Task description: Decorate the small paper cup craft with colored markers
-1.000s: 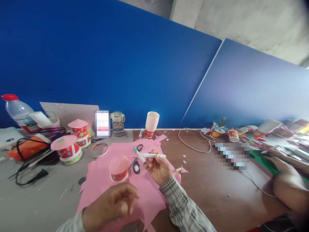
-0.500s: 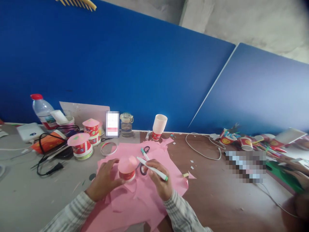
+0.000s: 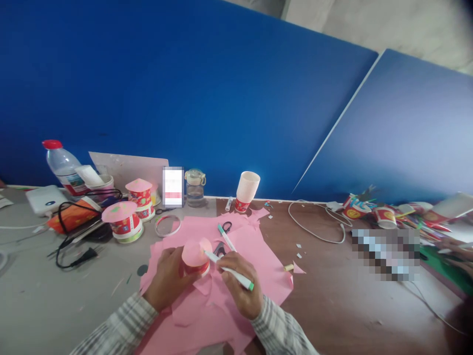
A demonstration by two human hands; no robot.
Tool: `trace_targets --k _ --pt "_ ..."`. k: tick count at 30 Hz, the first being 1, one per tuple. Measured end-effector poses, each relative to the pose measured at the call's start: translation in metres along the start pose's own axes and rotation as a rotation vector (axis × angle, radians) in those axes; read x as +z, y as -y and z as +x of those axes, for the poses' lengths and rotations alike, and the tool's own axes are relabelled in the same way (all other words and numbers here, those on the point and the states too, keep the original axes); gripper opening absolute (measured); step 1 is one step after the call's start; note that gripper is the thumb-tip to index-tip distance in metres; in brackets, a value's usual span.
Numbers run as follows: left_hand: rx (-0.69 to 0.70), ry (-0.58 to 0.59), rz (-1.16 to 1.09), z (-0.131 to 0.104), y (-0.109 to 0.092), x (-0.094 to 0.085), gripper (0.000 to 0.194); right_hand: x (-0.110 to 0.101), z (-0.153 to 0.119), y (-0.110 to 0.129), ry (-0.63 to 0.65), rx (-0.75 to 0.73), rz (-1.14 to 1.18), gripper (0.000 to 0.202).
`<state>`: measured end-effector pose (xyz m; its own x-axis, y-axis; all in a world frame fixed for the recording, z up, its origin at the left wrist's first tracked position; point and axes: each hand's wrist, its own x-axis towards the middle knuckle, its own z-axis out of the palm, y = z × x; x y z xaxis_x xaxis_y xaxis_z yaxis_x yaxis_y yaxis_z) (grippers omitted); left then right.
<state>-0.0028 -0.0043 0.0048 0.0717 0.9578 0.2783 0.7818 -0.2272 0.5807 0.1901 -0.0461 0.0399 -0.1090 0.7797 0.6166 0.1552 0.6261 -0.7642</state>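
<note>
My left hand [image 3: 170, 280] is wrapped round the left side of a small red cup [image 3: 199, 269] topped by a pink paper cone [image 3: 197, 252]. Between the fingers of my right hand [image 3: 241, 283] is a white marker with a green end [image 3: 236, 277]; its tip is at the right side of the cone. Beneath both hands lie pink paper sheets [image 3: 214, 315]. Scissors [image 3: 219, 248], partly hidden, and another marker [image 3: 226, 236] rest on the paper just beyond my right hand.
Two cone-topped cups [image 3: 125, 227], a bottle [image 3: 64, 167], black cables and an orange packet [image 3: 74, 217] are at the left. A glass jar [image 3: 195, 188] and stacked paper cups [image 3: 247, 191] stand near the blue partition. Another person's hand [image 3: 456, 249] shows at the far right.
The marker in my right hand has come down onto the pink cone. My left hand has closed in on the cup, and the cone is tilted more. The camera view has shifted slightly.
</note>
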Motion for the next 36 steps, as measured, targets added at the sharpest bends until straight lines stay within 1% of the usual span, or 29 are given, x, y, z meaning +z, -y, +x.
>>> trace_targets --k 2,5,8,16,22,30,36 --pt "0.012 -0.007 0.015 -0.0003 -0.0005 0.0003 0.041 0.0003 -0.0006 -0.0008 0.006 0.007 -0.011 0.023" --pt "0.031 -0.021 0.02 -0.0009 -0.0011 -0.0002 0.037 0.0007 -0.0006 -0.0018 0.006 0.005 -0.029 0.022" --pt "0.049 -0.028 0.02 -0.001 -0.0015 -0.0008 0.038 0.0014 -0.0002 -0.0023 0.009 0.0 -0.047 0.023" --pt "0.045 0.0 0.02 -0.0004 -0.0018 -0.0015 0.04 0.001 0.0003 -0.0017 0.036 0.002 -0.058 0.022" --pt "0.059 0.008 0.013 -0.0004 -0.003 -0.0026 0.036 0.0021 -0.0004 -0.002 0.014 0.027 -0.048 0.023" --pt "0.05 0.006 0.017 -0.0012 -0.0025 -0.0026 0.042 -0.0011 -0.0001 -0.002 0.033 0.033 -0.039 0.022" --pt "0.05 0.014 0.017 -0.0009 -0.0015 -0.0019 0.036 0.0 0.0005 -0.0023 0.027 0.025 -0.044 0.024"
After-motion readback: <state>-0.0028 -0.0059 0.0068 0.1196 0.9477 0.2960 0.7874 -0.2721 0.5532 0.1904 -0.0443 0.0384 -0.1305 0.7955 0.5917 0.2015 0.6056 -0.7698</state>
